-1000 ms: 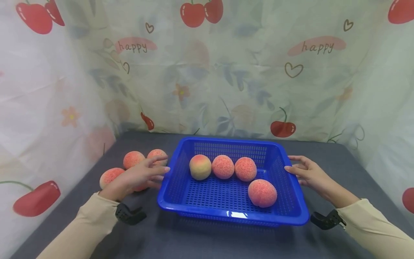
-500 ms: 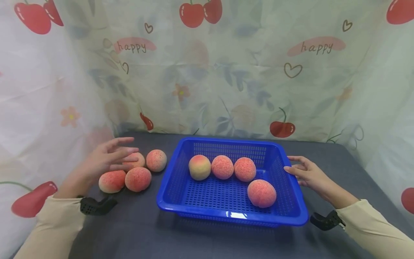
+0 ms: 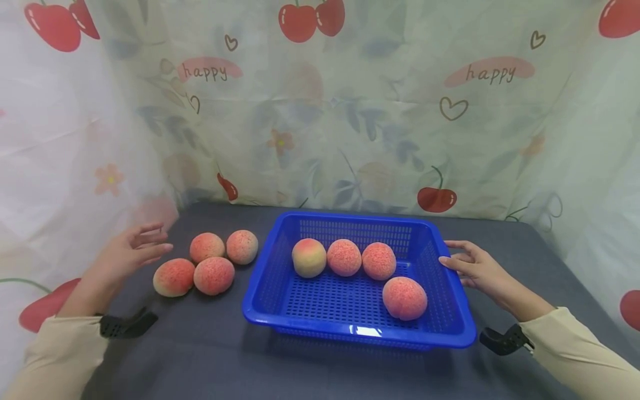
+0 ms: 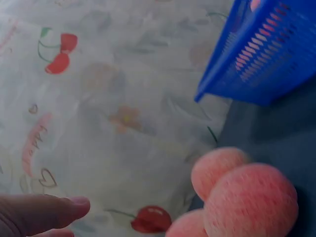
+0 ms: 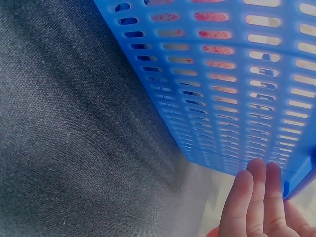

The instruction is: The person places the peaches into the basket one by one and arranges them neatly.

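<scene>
A blue plastic basket [image 3: 360, 336] stands on the dark table with several peaches inside, such as a yellowish peach [image 3: 309, 259] and a pink peach [image 3: 405, 299]. My right hand [image 3: 475, 269] holds its right rim, thumb over the edge; in the right wrist view the fingers [image 5: 256, 202] lie against the slotted outer wall. Left of the basket, several more peaches sit grouped, among them a red-and-cream peach [image 3: 174, 278] and a pink peach [image 3: 214, 276]. My left hand [image 3: 125, 253] hovers beside this group at the far left, holding nothing, fingers loosely extended.
A printed curtain [image 3: 320, 139] with cherries and hearts closes in the back and both sides. The dark tabletop [image 3: 225, 355] runs in front of the basket and the loose peaches.
My left hand has come away from the basket's left rim and moved left, past the loose peaches, uncovering them. The right hand and basket have stayed put.
</scene>
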The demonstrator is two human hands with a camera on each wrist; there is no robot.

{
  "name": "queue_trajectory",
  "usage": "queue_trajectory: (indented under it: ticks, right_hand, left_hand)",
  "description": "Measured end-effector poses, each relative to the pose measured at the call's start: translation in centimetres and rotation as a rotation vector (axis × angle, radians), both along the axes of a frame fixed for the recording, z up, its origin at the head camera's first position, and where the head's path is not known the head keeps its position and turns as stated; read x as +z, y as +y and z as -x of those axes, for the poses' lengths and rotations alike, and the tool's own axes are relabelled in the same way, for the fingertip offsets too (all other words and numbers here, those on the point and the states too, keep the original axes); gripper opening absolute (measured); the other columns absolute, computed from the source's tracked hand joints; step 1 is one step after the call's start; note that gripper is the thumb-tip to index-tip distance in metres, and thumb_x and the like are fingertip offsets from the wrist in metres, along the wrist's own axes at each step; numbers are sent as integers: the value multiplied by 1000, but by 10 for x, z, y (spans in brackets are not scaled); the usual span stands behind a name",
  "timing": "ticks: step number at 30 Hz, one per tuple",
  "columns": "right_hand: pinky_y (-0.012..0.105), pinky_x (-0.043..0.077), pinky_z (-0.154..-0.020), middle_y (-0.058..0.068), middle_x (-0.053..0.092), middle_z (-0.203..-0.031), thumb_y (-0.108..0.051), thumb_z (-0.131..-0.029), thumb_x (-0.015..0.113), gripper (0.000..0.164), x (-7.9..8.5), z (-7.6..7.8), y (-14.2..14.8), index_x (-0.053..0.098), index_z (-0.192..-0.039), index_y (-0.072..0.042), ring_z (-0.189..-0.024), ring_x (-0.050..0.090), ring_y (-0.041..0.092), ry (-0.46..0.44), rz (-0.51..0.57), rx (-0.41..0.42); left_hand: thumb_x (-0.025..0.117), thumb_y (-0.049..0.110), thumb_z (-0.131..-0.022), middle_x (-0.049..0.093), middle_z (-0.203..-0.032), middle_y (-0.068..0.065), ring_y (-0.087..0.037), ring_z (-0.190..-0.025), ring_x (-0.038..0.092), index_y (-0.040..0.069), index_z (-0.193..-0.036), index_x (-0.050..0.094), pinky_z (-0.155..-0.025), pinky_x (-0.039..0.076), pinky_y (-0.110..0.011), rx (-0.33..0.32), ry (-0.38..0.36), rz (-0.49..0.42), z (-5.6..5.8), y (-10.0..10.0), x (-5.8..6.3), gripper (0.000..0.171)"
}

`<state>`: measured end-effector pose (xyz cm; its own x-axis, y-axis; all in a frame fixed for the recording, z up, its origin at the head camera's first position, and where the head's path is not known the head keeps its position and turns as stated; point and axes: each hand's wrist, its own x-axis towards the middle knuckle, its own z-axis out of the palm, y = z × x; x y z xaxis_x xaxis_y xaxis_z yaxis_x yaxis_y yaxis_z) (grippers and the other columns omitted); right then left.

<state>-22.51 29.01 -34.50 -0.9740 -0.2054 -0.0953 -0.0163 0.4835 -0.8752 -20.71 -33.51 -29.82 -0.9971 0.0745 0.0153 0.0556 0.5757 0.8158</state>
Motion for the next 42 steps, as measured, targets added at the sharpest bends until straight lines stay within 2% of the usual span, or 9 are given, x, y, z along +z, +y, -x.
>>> queue_trajectory:
  ticks: [1, 4, 8, 14, 20, 24, 29, 34, 42]
  right_hand:
    - [41, 58, -83, 35, 49, -134, -38, -99, 54, 74, 0, 0, 0, 18, -148, 4, -102, 67, 24, 1, -1, -1]
    - [43, 58, -84, 35, 49, -134, -38, -99, 54, 74, 0, 0, 0, 18, -149, 3, -103, 67, 26, 4, -8, -1]
    - [44, 57, -84, 35, 49, -134, -38, -98, 54, 75, -1, 0, 0, 17, -149, 3, -104, 67, 27, 8, -10, 1]
    - [42, 58, -83, 36, 49, -133, -36, -99, 54, 74, -1, 0, 0, 17, -149, 4, -101, 68, 25, 6, 3, 4]
    - [43, 58, -83, 35, 49, -134, -37, -99, 54, 74, -1, 0, 1, 17, -149, 3, -102, 67, 26, 1, 4, 7]
    - [41, 58, -82, 35, 50, -133, -36, -99, 54, 73, -1, 0, 1, 17, -148, 3, -101, 68, 24, 3, 16, 9]
    - [40, 59, -80, 35, 50, -132, -35, -99, 54, 73, -1, 0, 1, 17, -148, 4, -98, 68, 22, 3, 28, 11]
    - [41, 59, -81, 36, 49, -134, -35, -99, 55, 73, -2, 0, 1, 17, -148, 4, -97, 69, 22, 0, 36, 11]
    - [41, 58, -82, 36, 48, -134, -35, -99, 55, 74, -2, 1, 2, 17, -148, 4, -98, 68, 23, -1, 35, 9]
  left_hand:
    - [59, 31, -97, 30, -149, -34, -20, -122, 55, -1, -153, 13, -101, 46, -40, 3, -15, 29, 1, -2, -3, 80]
    - [62, 30, -95, 25, -149, -38, -54, -133, 31, -3, -153, 11, -102, 32, -67, 9, -41, 84, 3, -8, -11, 83]
    - [66, 25, -91, 21, -147, -42, -59, -133, 25, -7, -151, 13, -100, 33, -69, 14, -78, 146, 8, -14, -23, 86]
    - [68, 24, -89, 18, -144, -47, -61, -131, 24, -9, -149, 15, -97, 37, -68, -25, -170, 229, 14, -21, -39, 86]
    - [69, 26, -89, 21, -143, -46, -55, -129, 35, -8, -150, 12, -96, 45, -59, -72, -291, 132, 17, -21, -49, 90]
    - [71, 29, -87, 26, -145, -41, -46, -126, 43, -4, -152, 11, -93, 50, -52, -58, -333, 89, 17, -20, -53, 94]
    - [75, 29, -85, 28, -145, -39, -43, -124, 45, -1, -152, 12, -91, 52, -49, -32, -341, 90, 19, -20, -56, 97]
    - [77, 24, -83, 36, -138, -39, -34, -113, 52, -3, -150, 17, -82, 54, -39, -17, -319, 89, 20, -20, -57, 94]
    - [75, 17, -83, 46, -126, -37, -24, -97, 57, -8, -146, 22, -75, 55, -36, -35, -311, 91, 23, -21, -51, 86]
